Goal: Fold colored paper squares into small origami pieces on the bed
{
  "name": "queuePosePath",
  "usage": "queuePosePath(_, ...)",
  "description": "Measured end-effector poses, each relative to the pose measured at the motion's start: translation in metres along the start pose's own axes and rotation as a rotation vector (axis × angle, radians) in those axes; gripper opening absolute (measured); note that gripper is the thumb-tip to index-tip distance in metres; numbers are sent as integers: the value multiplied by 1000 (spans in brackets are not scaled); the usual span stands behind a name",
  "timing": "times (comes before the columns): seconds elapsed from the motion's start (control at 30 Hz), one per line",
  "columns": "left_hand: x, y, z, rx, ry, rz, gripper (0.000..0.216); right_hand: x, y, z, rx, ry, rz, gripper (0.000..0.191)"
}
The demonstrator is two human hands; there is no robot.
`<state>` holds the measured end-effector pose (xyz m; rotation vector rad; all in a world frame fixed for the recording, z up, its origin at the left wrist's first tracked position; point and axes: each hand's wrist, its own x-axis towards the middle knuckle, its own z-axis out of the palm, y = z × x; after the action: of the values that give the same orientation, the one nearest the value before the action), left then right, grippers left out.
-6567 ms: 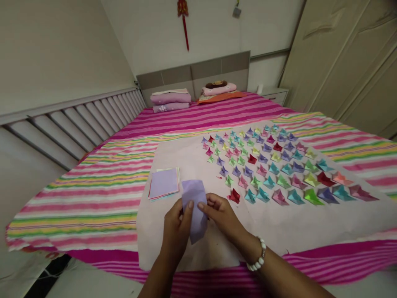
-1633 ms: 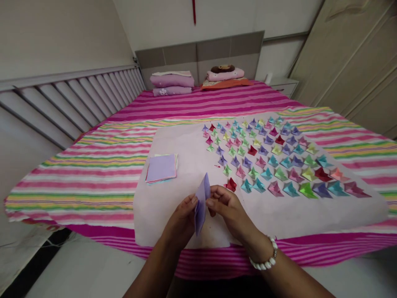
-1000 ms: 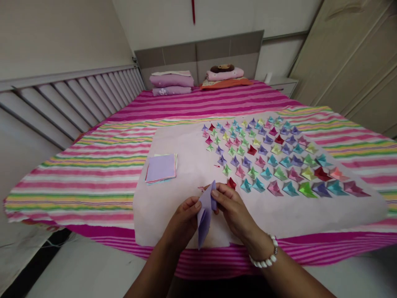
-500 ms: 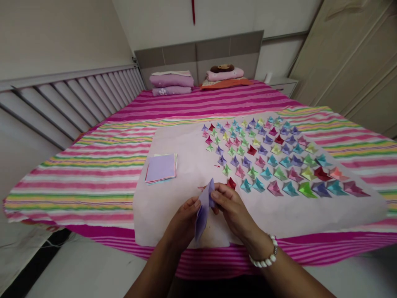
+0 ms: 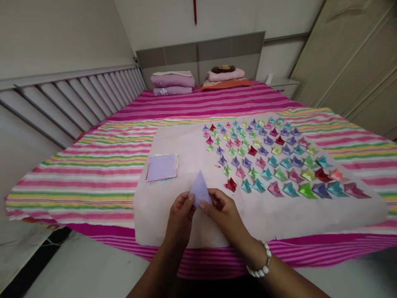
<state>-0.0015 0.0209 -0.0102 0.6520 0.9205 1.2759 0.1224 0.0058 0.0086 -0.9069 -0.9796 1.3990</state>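
Observation:
A folded piece of purple origami paper [image 5: 200, 188] points away from me in a narrow triangle, held above the pale sheet [image 5: 167, 219]. My left hand [image 5: 181, 213] pinches its left side, thumb on top. On the right side, my right hand [image 5: 225, 211] grips the same paper, its thumb lying across the lower part. The paper's near end is partly hidden by my fingers. To the left lies a stack of square paper [image 5: 161, 167], purple on top with other colours at its edges. Right of my hands sits a red folded paper piece [image 5: 231, 185].
Several rows of colourful folded paper pieces [image 5: 266, 174] cover the sheet's right side. Striped bedding [image 5: 87, 178] surrounds the sheet. Folded bedding [image 5: 173, 80] and a pink pillow pile [image 5: 226, 75] stand by the headboard [image 5: 214, 51]. A railing [image 5: 83, 87] runs along the left.
The purple paper has turned from edge-on to nearly flat, its tip now facing forward. Both hands have shifted with it, and the right thumb has moved onto its lower part.

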Motion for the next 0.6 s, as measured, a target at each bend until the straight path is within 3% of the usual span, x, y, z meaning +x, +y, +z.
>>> queuePosePath(0.17, 0, 3, 0, 275, -50, 66, 20, 0, 4, -3, -229, 129, -73, 17)
queuePosePath(0.33, 0, 13, -2, 539, -12, 83, 21, 2, 5, -8, -348, 160, -87, 16)
queuePosePath(0.47, -1, 14, -2, 367, -96, 0, 19, 0, 0, -5, -277, 83, -54, 23)
queuePosePath(0.6, 0, 13, -2, 85, -139, -196, 19, -1, -5, -5, -153, 5, 16, 29)
